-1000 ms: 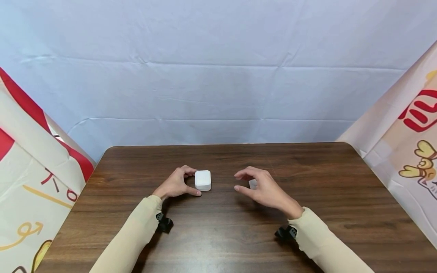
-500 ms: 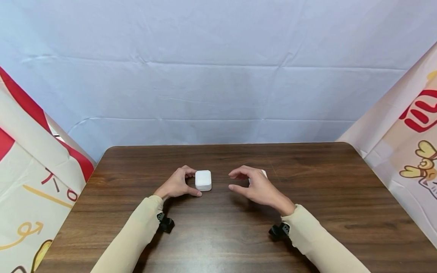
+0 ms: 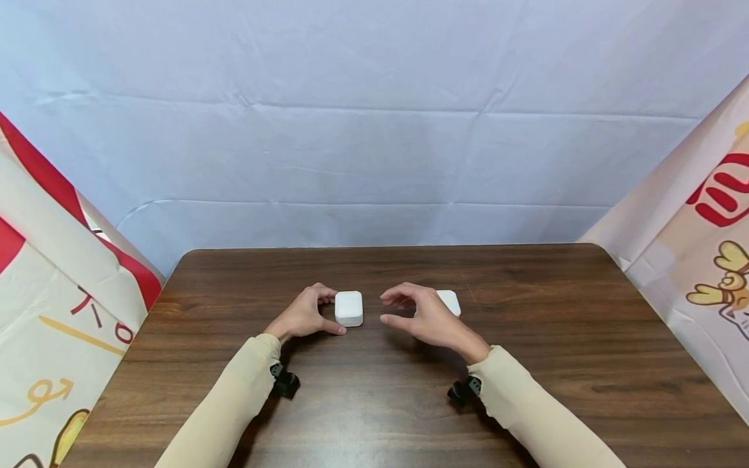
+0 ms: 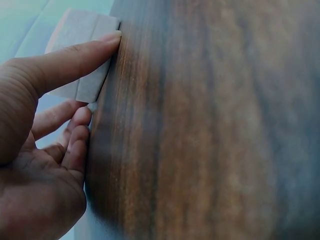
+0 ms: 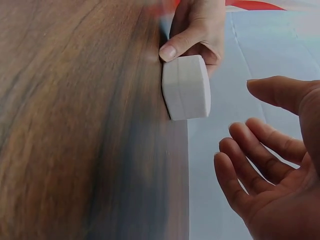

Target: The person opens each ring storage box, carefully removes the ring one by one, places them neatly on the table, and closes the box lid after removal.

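Note:
A small white box (image 3: 349, 307) with rounded corners sits flat on the wooden table (image 3: 374, 396), left of centre. My left hand (image 3: 301, 314) holds it from the left, thumb at its near corner and fingers round the far one. A seam runs along the box's side (image 5: 186, 89) in the right wrist view. To the right, my right hand (image 3: 432, 318) hovers above the table, thumb and fingers spread apart with nothing between them. Behind that hand lies a second white, rounded-square piece (image 3: 449, 301), partly hidden by it.
A pale cloth (image 3: 374, 143) hangs behind the table's far edge. Printed cloths with red and cartoon patterns hang at the left (image 3: 52, 312) and right (image 3: 702, 279). Small black cameras (image 3: 285, 381) sit at both wrists.
My right hand has moved left toward the box, away from the second white piece, which now shows more. The left hand and its box have hardly moved.

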The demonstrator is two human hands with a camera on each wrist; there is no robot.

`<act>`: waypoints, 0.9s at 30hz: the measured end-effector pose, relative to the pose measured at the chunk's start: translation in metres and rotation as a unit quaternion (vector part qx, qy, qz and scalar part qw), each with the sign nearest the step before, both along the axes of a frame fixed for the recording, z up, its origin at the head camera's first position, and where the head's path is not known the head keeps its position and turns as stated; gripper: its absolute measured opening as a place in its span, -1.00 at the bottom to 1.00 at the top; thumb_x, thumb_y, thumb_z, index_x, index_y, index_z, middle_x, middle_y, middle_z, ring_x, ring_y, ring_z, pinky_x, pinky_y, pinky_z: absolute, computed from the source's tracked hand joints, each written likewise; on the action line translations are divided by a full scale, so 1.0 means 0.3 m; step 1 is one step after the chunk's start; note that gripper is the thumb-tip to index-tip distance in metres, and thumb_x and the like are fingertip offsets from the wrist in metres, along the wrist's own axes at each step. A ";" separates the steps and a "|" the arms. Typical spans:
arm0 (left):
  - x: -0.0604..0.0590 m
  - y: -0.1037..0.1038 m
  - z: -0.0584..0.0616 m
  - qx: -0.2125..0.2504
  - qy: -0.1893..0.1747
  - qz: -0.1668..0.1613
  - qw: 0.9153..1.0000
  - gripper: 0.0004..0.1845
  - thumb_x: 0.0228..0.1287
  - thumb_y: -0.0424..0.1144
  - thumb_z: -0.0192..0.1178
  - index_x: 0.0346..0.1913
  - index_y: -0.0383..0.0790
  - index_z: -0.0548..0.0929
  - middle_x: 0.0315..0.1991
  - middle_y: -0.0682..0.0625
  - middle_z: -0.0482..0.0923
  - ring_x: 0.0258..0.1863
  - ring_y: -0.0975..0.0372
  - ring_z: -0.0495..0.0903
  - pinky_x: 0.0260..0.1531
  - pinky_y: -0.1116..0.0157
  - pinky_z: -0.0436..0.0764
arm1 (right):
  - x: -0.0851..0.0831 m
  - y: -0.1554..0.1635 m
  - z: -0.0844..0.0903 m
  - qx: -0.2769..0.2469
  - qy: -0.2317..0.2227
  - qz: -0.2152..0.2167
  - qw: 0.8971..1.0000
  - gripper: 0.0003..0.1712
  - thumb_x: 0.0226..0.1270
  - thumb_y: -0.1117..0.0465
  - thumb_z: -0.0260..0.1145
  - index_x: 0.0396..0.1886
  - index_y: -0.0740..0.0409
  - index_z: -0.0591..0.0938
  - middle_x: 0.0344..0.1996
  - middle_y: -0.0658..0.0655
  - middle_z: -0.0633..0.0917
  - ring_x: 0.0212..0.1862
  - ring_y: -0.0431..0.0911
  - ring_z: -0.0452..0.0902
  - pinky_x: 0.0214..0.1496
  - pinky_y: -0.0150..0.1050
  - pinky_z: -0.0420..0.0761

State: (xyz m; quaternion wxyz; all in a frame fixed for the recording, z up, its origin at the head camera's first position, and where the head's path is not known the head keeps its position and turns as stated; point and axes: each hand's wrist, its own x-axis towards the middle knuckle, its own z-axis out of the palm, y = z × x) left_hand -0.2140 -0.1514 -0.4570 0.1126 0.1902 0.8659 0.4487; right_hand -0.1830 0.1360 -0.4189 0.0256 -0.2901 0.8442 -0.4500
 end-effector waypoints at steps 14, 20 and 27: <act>-0.001 -0.001 0.000 0.004 -0.002 -0.002 1.000 -0.31 -0.12 -0.29 0.68 0.14 -0.40 0.65 -0.02 -0.11 0.51 -0.01 0.05 0.54 0.10 0.00 0.51 | -0.052 -0.072 -0.017 0.018 0.000 0.008 1.000 -0.50 0.24 0.20 0.55 0.12 0.29 0.64 -0.02 0.21 0.69 -0.05 0.09 0.62 0.04 0.01 0.61; 0.000 -0.002 0.001 0.006 -0.005 -0.001 1.000 -0.32 -0.11 -0.29 0.67 0.14 -0.39 0.65 -0.02 -0.11 0.51 -0.01 0.04 0.53 0.09 -0.01 0.51 | -0.073 -0.102 -0.031 0.024 0.001 0.005 1.000 -0.45 0.15 0.23 0.60 0.11 0.31 0.64 -0.03 0.22 0.68 -0.04 0.11 0.62 0.03 -0.03 0.62; 0.000 0.000 0.001 0.008 -0.012 -0.003 1.000 -0.32 -0.09 -0.29 0.67 0.15 -0.38 0.64 -0.03 -0.11 0.50 0.00 0.04 0.54 0.10 -0.01 0.51 | -0.092 -0.125 -0.037 0.042 -0.006 0.001 0.999 -0.42 0.16 0.23 0.59 0.16 0.29 0.62 -0.01 0.21 0.66 -0.01 0.05 0.59 0.06 -0.05 0.60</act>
